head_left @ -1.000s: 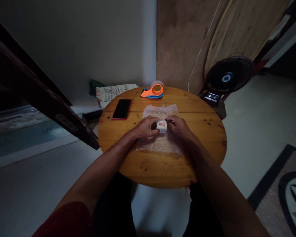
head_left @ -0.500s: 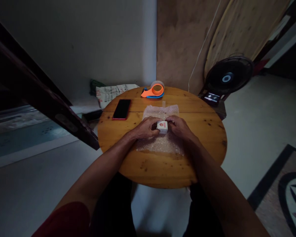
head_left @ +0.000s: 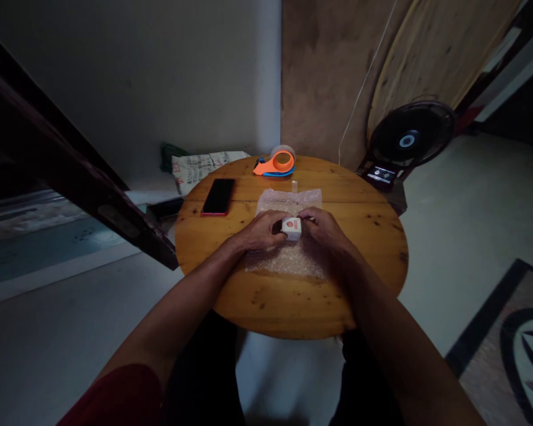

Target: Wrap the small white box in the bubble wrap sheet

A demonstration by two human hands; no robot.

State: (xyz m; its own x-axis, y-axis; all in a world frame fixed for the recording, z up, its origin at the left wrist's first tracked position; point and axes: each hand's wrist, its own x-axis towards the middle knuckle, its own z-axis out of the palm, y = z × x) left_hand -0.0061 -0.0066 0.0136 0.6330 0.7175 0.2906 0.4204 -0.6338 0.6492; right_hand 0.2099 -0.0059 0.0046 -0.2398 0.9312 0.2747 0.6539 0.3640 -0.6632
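The small white box (head_left: 291, 229) is between my hands, over the bubble wrap (head_left: 288, 260). My left hand (head_left: 263, 229) pinches its left side; whether my right hand (head_left: 320, 226), near its right edge, grasps anything I cannot tell. A one-sided pinch could let the box twist loose; a dragging wrist could pull the wrap askew on the round table (head_left: 266, 310).

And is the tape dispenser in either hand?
No, the tape dispenser sits near the far edge of the table, while the left hand and right hand are at the white box.
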